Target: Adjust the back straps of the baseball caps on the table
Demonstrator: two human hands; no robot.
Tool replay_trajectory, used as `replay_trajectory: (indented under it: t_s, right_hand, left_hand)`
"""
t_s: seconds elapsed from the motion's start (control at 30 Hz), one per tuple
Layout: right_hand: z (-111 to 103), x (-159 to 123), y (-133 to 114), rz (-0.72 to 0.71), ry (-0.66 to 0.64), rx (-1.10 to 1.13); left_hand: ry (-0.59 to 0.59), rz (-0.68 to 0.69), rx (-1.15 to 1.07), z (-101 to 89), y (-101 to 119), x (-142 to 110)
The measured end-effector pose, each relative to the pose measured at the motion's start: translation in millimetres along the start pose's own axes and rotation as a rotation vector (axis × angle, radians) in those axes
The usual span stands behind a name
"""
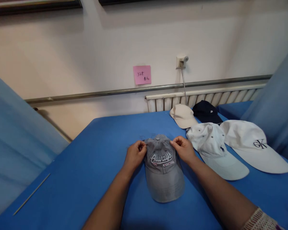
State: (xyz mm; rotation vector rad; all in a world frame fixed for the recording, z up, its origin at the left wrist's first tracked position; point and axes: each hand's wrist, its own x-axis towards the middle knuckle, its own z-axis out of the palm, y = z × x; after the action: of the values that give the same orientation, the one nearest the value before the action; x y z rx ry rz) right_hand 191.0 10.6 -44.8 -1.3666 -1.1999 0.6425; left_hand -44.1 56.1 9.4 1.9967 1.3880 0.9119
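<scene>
A grey baseball cap (163, 172) with raised white "Always" lettering lies on the blue table cover, its brim toward me. My left hand (136, 152) pinches the cap's left edge near the crown. On the opposite edge, the fingers of my right hand (182, 147) are closed in a similar pinch. A pale cap (210, 140) with a small dark emblem sits just beyond my right forearm. To its right is a white cap (251, 137) with dark letters on the front. Behind them are a beige cap (183, 114) and a black cap (205, 110).
A thin stick (31, 194) lies on the blue table cover (86, 166) at the left. Blue curtains (19, 137) hang on both sides. Along the wall run a metal rail (105, 93) and a radiator (168, 103), below a pink note (142, 75) and a plugged socket (181, 62).
</scene>
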Motion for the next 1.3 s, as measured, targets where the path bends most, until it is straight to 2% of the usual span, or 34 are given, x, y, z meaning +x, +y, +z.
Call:
replay_trajectory:
  t_s: [0.17, 0.3, 0.47, 0.67, 0.87, 1.03, 1.17, 1.3]
  right_hand:
    - [-18, 31, -10, -0.040, 0.136, -0.163]
    - [-39, 69, -20, -0.045, 0.183, -0.442]
    - [-54, 107, -24, 0.070, 0.051, -0.814]
    - [-63, 130, -22, 0.102, -0.021, -0.893]
    - [-63, 141, -23, 0.109, -0.039, -0.931]
    - [-63, 132, -28, 0.089, -0.026, -0.936]
    - [-60, 105, -35, 0.030, 0.020, -0.925]
    - [-43, 59, -36, -0.065, 0.013, -0.775]
  left_hand:
    - [0.047, 0.032, 0.009, 34.0, 5, 37]
    - [0.059, 0.040, 0.029, 66.5, 12, 78]
    - [0.076, 0.026, 0.062, 92.8, 17, 120]
    - [0.112, 0.012, 0.091, 103.3, 18, 141]
    - [0.119, 0.000, 0.086, 111.3, 14, 147]
    - [0.114, -0.026, 0.028, 110.8, 7, 144]
    - [0.105, -0.037, -0.036, 101.5, 0, 120]
    - [0.042, -0.031, -0.067, 91.5, -10, 75]
